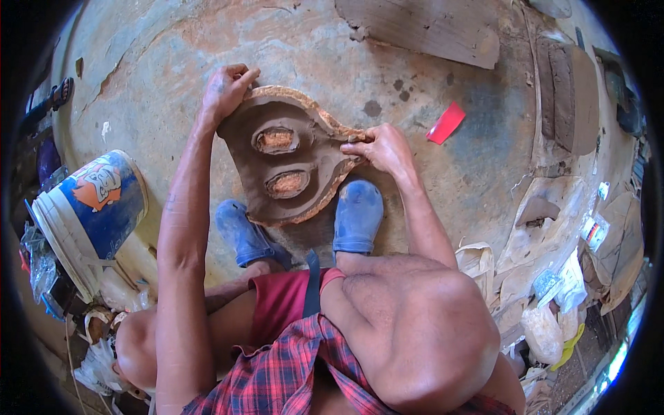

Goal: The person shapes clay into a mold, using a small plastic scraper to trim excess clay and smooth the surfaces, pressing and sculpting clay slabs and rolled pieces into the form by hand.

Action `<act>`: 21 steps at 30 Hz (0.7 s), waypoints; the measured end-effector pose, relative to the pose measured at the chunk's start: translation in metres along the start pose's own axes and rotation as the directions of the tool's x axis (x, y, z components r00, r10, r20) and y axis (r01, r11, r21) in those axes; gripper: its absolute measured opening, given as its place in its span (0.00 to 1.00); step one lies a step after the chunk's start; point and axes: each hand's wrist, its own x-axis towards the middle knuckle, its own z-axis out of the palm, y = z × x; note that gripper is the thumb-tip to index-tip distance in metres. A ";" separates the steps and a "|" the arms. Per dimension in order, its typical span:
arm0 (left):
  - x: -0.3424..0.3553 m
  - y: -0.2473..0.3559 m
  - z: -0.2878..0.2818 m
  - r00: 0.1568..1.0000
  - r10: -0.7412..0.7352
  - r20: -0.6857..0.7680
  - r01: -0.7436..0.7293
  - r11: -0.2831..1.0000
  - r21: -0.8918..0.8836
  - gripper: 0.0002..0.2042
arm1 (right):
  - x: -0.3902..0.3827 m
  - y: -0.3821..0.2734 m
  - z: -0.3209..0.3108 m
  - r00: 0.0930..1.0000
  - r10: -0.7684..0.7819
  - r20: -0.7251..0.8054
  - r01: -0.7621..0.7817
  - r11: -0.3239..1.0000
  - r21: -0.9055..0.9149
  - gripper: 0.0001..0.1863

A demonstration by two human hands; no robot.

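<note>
Seen from above, squatting on a stained concrete floor (429, 159), with both hands on a flat brown clay slab (285, 160) lying at the centre of the frame, just above two blue shoes (357, 216). Left hand (225, 90) at the slab's upper-left end, fingers curled over its pale, crumbly rim and pressed down on it — gripping the edge rather than lying flat. Right hand (384, 147) at the slab's right edge, fingers bent and pinching the rim where the outline narrows to a notch. Slab rounded and lobed, dark wet clay in the middle, a lighter sandy border all round, and two oval hollows (275, 140) side by side in it, each showing orange-brown grit inside. Lower end of the slab just beside the toes of the shoes. Below that, bare knees, red shorts and a red plaid cloth filling the lower middle of the frame. At the left edge a white-and-blue plastic bucket (93, 211) tipped on its side, well apart from the slab. To the right of centre a small red card-like scrap (447, 122) on the floor — near the right hand but not touching it. At upper right a wooden board (422, 28), and along the right rim a heap of pale bags and scraps (553, 297).
</note>
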 end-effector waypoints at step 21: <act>0.008 0.002 -0.005 0.997 0.033 -0.065 -0.032 0.999 0.015 0.22 | 0.006 0.007 -0.012 0.989 -0.057 0.134 0.013 0.952 0.307 0.20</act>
